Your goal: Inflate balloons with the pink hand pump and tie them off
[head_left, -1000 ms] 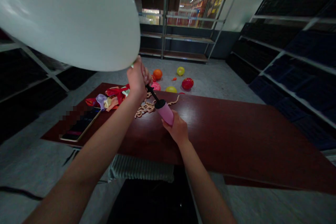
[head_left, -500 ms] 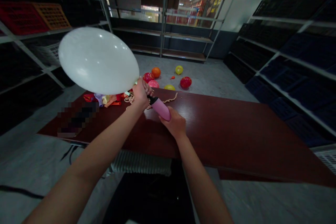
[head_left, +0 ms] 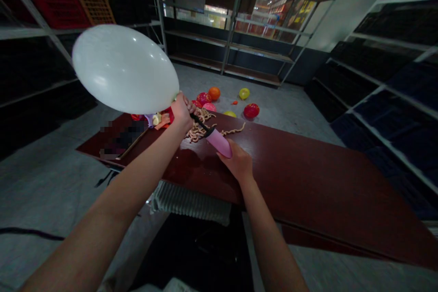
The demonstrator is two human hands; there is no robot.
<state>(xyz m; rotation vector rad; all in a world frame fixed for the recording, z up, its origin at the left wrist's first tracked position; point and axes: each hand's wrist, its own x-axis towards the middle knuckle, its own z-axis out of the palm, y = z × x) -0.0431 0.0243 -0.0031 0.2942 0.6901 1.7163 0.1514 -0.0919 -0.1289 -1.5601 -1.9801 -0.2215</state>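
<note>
A large inflated white balloon [head_left: 125,68] reaches up and left from my left hand [head_left: 183,112]. That hand is closed around the balloon's neck, where it meets the front end of a balloon pump [head_left: 220,143]. How the neck sits on the nozzle is hidden by my fingers. My right hand [head_left: 239,162] grips the pump's pink barrel from behind. A thin black shaft shows between the barrel and my left hand. Below lie a heap of beige twisted strands [head_left: 196,132] and several limp coloured balloons [head_left: 160,120].
Both hands are above a dark red-brown table [head_left: 294,164]. A blurred-out dark flat object [head_left: 126,139] lies at its left. On the floor beyond are several inflated balloons, among them an orange one [head_left: 214,93] and a red one [head_left: 251,111]. Shelves [head_left: 229,45] stand around.
My right hand has drawn the pink barrel back from my left hand, so more black shaft shows. The camera view has shifted and tilted a little.
</note>
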